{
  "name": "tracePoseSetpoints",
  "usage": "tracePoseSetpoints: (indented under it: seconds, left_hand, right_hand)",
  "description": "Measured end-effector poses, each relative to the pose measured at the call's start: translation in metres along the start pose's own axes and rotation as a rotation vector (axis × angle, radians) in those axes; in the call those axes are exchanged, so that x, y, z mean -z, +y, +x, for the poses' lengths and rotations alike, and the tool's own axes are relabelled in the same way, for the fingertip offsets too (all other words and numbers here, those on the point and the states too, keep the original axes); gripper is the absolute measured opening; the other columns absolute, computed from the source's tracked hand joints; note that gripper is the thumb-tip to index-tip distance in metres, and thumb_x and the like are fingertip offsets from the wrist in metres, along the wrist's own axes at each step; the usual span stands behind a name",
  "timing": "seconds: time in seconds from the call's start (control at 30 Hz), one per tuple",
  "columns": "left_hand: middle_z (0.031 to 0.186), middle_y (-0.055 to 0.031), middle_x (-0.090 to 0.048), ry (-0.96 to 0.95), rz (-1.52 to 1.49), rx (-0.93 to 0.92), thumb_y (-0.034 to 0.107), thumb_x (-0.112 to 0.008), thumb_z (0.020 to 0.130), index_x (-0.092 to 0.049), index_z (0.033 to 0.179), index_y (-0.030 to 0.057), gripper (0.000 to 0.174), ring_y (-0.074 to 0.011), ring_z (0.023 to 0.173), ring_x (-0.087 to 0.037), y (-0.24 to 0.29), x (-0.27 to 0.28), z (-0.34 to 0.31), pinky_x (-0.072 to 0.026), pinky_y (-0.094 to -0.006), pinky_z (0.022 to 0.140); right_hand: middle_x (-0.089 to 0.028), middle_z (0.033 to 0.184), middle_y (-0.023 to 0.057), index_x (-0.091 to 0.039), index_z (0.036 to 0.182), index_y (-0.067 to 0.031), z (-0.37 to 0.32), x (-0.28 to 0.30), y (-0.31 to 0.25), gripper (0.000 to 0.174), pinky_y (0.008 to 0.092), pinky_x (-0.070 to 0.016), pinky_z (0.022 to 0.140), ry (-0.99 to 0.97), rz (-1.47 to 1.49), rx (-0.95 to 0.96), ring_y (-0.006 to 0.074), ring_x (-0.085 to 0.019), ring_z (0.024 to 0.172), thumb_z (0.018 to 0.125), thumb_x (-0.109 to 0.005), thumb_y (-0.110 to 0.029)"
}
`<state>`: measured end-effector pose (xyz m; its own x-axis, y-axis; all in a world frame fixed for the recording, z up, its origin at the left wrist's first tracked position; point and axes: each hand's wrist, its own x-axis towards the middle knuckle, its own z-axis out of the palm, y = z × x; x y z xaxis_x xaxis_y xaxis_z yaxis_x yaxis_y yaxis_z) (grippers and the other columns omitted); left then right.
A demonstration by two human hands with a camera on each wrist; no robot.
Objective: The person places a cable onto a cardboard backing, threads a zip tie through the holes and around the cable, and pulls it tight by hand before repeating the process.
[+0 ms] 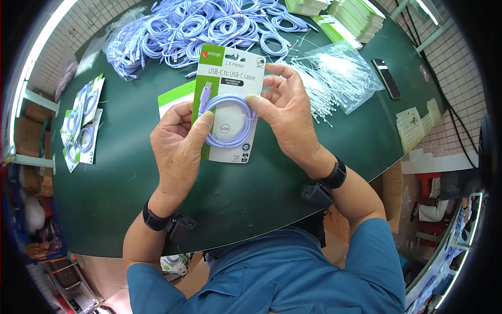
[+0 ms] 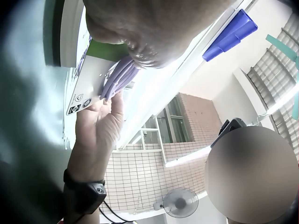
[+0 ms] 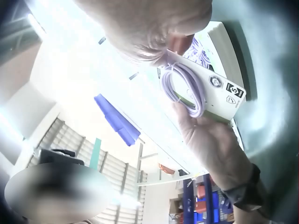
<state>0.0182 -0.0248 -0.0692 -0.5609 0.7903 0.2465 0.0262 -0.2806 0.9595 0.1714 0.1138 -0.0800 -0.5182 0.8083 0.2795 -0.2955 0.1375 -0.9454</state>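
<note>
A white and green printed card (image 1: 230,78) with a coiled lilac USB-C cable (image 1: 224,143) on its front is held up over the table. My left hand (image 1: 178,144) grips the card's left edge, thumb over the front by the coil and fingers behind. At the right edge my right hand (image 1: 290,118) pinches card and coil, its thumb on the upper right of the loop, other fingers loosely bent. A thin tie rings the cable coil (image 3: 198,93) in the right wrist view. Under the held card, another green and white card (image 1: 175,98) is partly hidden.
Piled lilac cables (image 1: 209,31) lie at the back of the green table (image 1: 272,209). White cable ties (image 1: 340,73) spill from a plastic bag on the right, near a phone (image 1: 387,78). Stacked cards (image 1: 355,21) stand at back right; carded cables (image 1: 81,123) lie left.
</note>
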Motion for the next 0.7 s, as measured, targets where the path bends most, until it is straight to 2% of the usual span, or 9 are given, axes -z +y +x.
tracePoseSetpoints:
  seconds: [0.03,0.07,0.17,0.33,0.43,0.47,0.57,0.6,0.7]
  left_hand:
    - [0.106,-0.0100,-0.075,0.003,-0.010,0.014,0.008,-0.075,0.101,-0.066,0.123,-0.0086,0.029,-0.0097,0.091,-0.070,-0.002,0.000,-0.001,-0.0580,-0.0245,0.083]
    - [0.106,-0.0101,-0.075,0.005,-0.020,0.028,0.008,-0.075,0.101,-0.066,0.123,-0.0086,0.030,-0.0098,0.091,-0.070,-0.003,0.000,-0.001,-0.0580,-0.0244,0.082]
    - [0.106,-0.0103,-0.075,-0.008,0.000,0.067,0.009,-0.075,0.101,-0.067,0.123,-0.0086,0.030,-0.0099,0.091,-0.071,-0.002,0.003,0.004,-0.0583,-0.0243,0.081]
    - [0.103,-0.0105,-0.076,-0.076,0.084,0.152,0.009,-0.075,0.100,-0.068,0.121,-0.0087,0.029,-0.0102,0.090,-0.072,0.003,0.010,0.008,-0.0587,-0.0243,0.079]
    - [0.102,-0.0106,-0.077,-0.088,0.134,0.162,0.009,-0.075,0.100,-0.068,0.120,-0.0087,0.028,-0.0102,0.090,-0.072,0.003,0.010,0.008,-0.0588,-0.0244,0.079]
    - [0.102,-0.0106,-0.077,-0.092,0.180,0.160,0.009,-0.075,0.100,-0.069,0.120,-0.0087,0.028,-0.0102,0.090,-0.072,0.003,0.009,0.008,-0.0588,-0.0246,0.079]
    - [0.101,-0.0105,-0.077,-0.086,0.210,0.149,0.010,-0.075,0.099,-0.069,0.119,-0.0082,0.028,-0.0103,0.090,-0.072,0.001,0.007,0.007,-0.0590,-0.0254,0.079]
    - [0.101,-0.0104,-0.077,-0.089,0.214,0.142,0.010,-0.076,0.099,-0.070,0.119,-0.0077,0.028,-0.0104,0.090,-0.072,0.000,0.006,0.006,-0.0592,-0.0259,0.080]
    - [0.101,-0.0103,-0.077,-0.098,0.246,0.113,0.010,-0.077,0.098,-0.071,0.119,-0.0065,0.027,-0.0110,0.090,-0.072,0.002,0.004,0.002,-0.0594,-0.0270,0.080]
  right_hand:
    - [-0.062,0.128,0.0147,-0.050,0.142,0.0037,0.002,-0.001,-0.001,0.059,0.0297,-0.0588,0.088,0.002,0.208,-0.174,0.0181,-0.066,0.109,0.092,-0.080,-0.003]
    - [-0.062,0.128,0.0147,-0.050,0.142,0.0037,0.004,0.000,-0.002,0.059,0.0297,-0.0588,0.088,-0.002,0.207,-0.168,0.0181,-0.066,0.109,0.092,-0.080,-0.003]
    - [-0.063,0.128,0.0173,-0.047,0.145,0.0058,0.009,0.009,-0.002,0.064,0.0331,-0.0595,0.094,-0.186,0.342,-0.314,0.0208,-0.067,0.117,0.092,-0.081,-0.005]
    - [-0.066,0.126,0.0161,-0.044,0.149,0.0051,0.011,0.020,-0.006,0.069,0.0368,-0.0594,0.098,-0.350,0.218,-0.324,0.0229,-0.068,0.115,0.092,-0.081,-0.008]
    - [-0.071,0.119,0.0138,-0.053,0.144,0.0035,0.014,0.019,-0.006,0.065,0.0373,-0.0601,0.091,-0.054,0.062,0.026,0.0226,-0.070,0.105,0.089,-0.085,-0.009]
    - [-0.071,0.119,0.0138,-0.053,0.144,0.0035,0.014,0.022,-0.010,0.065,0.0373,-0.0601,0.091,-0.066,0.049,0.020,0.0226,-0.070,0.105,0.089,-0.085,-0.009]
    - [-0.073,0.112,0.0111,-0.068,0.128,0.0000,0.014,0.036,-0.031,0.052,0.0373,-0.0592,0.078,0.041,-0.949,0.878,0.0229,-0.070,0.092,0.083,-0.090,-0.011]
    - [-0.073,0.112,0.0111,-0.068,0.128,0.0000,0.012,0.033,-0.031,0.052,0.0373,-0.0592,0.078,0.022,-0.954,0.885,0.0229,-0.070,0.092,0.083,-0.090,-0.011]
    - [-0.073,0.097,0.0087,-0.078,0.109,-0.0044,0.001,0.009,-0.017,0.034,0.0358,-0.0556,0.067,-0.197,-0.888,0.871,0.0215,-0.069,0.083,0.078,-0.092,-0.009]
